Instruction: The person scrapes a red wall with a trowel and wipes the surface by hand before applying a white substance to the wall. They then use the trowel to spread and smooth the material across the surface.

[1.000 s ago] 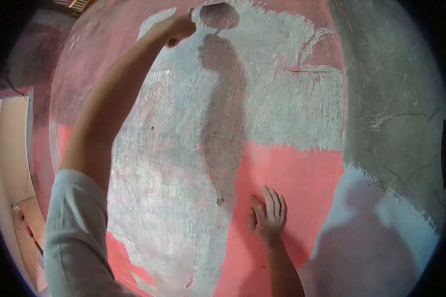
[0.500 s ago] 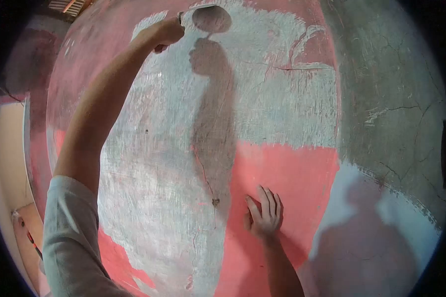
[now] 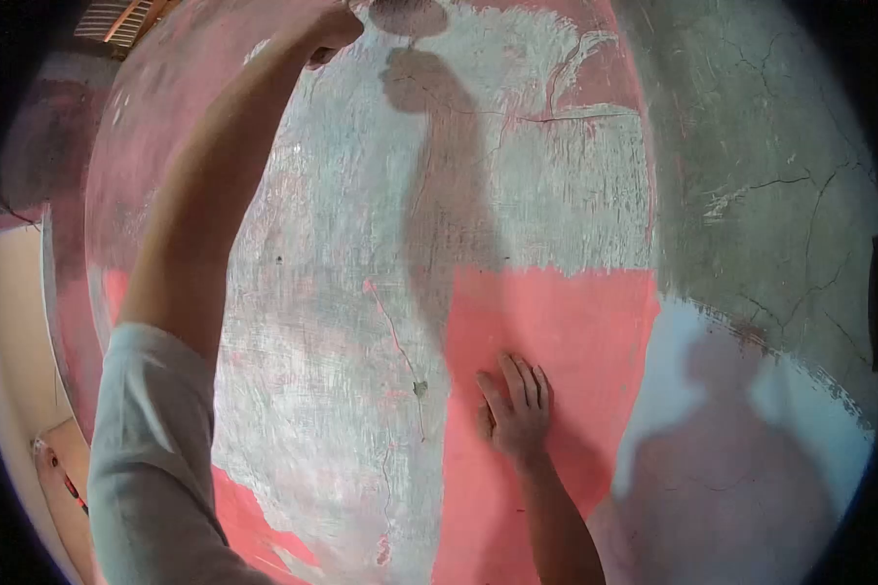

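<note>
My left hand (image 3: 334, 27) is raised to the top of the view, its fingers closed in a fist around a scraper. The tool lies almost wholly beyond the upper edge; its rounded shadow (image 3: 408, 15) falls on the wall beside the fist. Behind the arm spreads a patchy, whitish wall surface (image 3: 332, 234) with streaks, scrape marks and a thin crack. Lower right, my right hand (image 3: 519, 414) rests open against a bright pink painted area (image 3: 556, 312), fingers pointing up and thumb apart.
To the right, a grey cracked wall (image 3: 751, 185) meets the pink one at a corner, with a pale blue band (image 3: 673, 390) below. At the left are a light opening (image 3: 20, 312) and a red-and-black tool (image 3: 67, 478). Slats (image 3: 117, 19) show at the upper left.
My left hand has gone higher in the view, taking the scraper's blade out of sight. The wall has shifted slightly up in the view; my right hand stays on the pink area.
</note>
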The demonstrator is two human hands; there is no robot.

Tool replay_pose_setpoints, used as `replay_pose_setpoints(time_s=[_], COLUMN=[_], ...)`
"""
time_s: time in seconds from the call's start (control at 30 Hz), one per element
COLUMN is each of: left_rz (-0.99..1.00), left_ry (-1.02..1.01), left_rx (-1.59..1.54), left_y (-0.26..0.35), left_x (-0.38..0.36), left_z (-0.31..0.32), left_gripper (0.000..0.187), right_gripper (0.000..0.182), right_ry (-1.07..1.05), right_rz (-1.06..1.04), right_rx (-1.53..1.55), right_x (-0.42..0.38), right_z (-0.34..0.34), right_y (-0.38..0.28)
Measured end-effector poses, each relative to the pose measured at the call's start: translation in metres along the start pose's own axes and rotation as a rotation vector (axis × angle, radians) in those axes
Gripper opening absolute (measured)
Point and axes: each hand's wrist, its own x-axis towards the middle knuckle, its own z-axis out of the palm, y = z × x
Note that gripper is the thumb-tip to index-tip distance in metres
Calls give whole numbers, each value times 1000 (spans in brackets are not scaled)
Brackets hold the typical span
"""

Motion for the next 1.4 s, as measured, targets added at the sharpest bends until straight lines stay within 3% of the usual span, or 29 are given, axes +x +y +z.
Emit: replay_pose_setpoints(time_s=[0.03, 0.13, 0.23, 0.3, 0.43, 0.57, 0.7, 0.73, 0.8, 0.87, 1.03, 1.1, 1.2, 1.3, 1.37, 1.4], left_rz=[1, 21, 128, -38, 28, -13, -68, -119, -59, -7, -88, -155, -44, 121, -31, 106], left_ry=[-36, -106, 48, -23, -122, -58, -29, -105, -34, -10, -133, -211, -148, -103, -104, -37], left_rx=[43, -240, -330, -195, -353, -399, -329, -356, -314, -352, -121, 12, -178, 10, -67, -5], left_y=[1, -7, -4, -10, -19, -42, -18, -8, -21, -42, -45, -11, -70, -100, -77, -95], left_x=[4, -27, -38, 17, 7, -11, 9, 2, -15, -24, -5, -29, -29, -104, -143, -121], left_z=[0, 14, 13, 23, 23, 26, 19, 17, 37, 45, 27, -10, 56, 76, 57, 73], left_gripper=[36, 39, 40, 32, 32, 32, 32, 55, 35, 58, 50, 50, 48, 42, 44, 45], right_gripper=[38, 39, 39, 38, 38, 38, 36, 35, 34, 35, 34, 34, 35, 35, 34, 34], right_ry=[-6, -36, -3, 2, -29, -10, 21, 12, -17, -34, 7, 8, -14, -26, -20, -13], right_rz=[1, -25, -22, -25, -8, -2, -21, -25, -32, -26, -35, -34, -19, -12, -9, -5], right_rx=[6, 8, 25, 33, 2, -19, -4, 7, 14, 16, 32, 19, 3, 22, 10, 10], right_x=[0, -1, 0, -4, -1, 0, -2, -1, -2, -1, -4, -2, 3, 2, 1, 0], right_z=[0, -7, 0, 0, -5, -4, 1, 0, -4, -6, -1, -2, -10, -11, -7, -6], right_y=[0, 6, 7, 5, 2, 3, 3, 3, 6, 6, 8, 8, 5, 5, 4, 4])
